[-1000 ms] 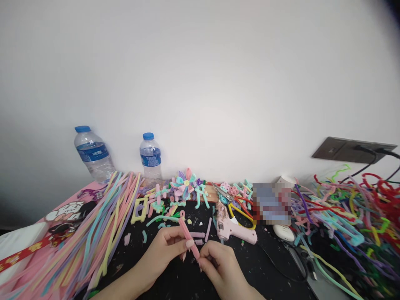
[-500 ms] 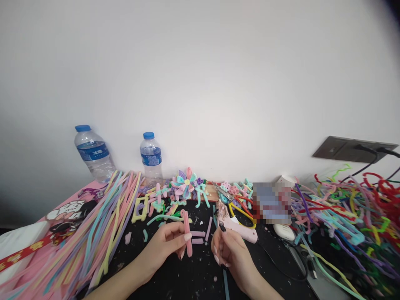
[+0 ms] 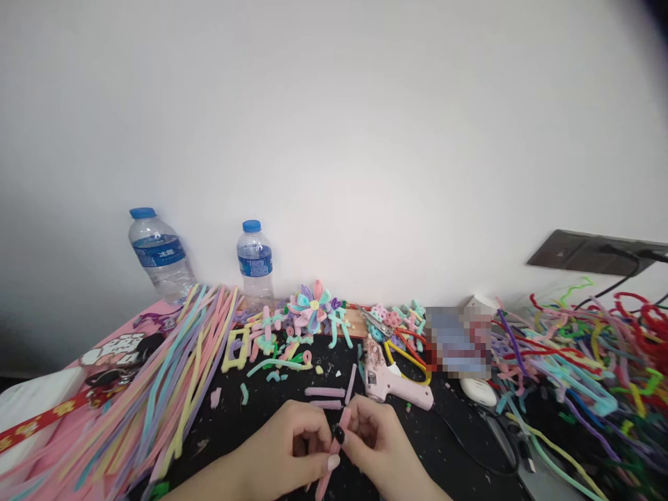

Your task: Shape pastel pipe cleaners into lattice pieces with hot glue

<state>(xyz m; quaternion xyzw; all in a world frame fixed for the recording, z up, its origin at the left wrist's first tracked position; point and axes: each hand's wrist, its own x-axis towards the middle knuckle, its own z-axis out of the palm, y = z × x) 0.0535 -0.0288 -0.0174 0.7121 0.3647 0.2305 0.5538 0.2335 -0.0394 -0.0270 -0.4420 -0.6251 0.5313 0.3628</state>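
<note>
Low in the middle of the view, both hands are closed on a folded pink pipe cleaner (image 3: pixel 323 485), held at a slant. My left hand (image 3: pixel 292 449) pinches its lower part between thumb and fingers. Higher up, the thumb and fingers of my right hand (image 3: pixel 383 445) grip it near its top end. Just beyond the fingertips lie short purple pipe cleaner pieces (image 3: pixel 324 392) on the black mat (image 3: pixel 250 424). A pink glue gun (image 3: pixel 399 390) rests past my right hand, its nozzle end stained brown.
Long pastel pipe cleaners (image 3: pixel 182 376) spread across the left side. Two water bottles (image 3: pixel 163 254) stand by the wall. Finished flower shapes (image 3: pixel 313 306) and scissors (image 3: pixel 415 365) lie at the back. To the right are a white case (image 3: pixel 477 392), a cable and tangled coloured pipe cleaners (image 3: pixel 600 390).
My left hand has brought the pink pipe cleaner down and to the right. My right hand has moved slightly left and taken hold of it too. The pipe cleaner now slants.
</note>
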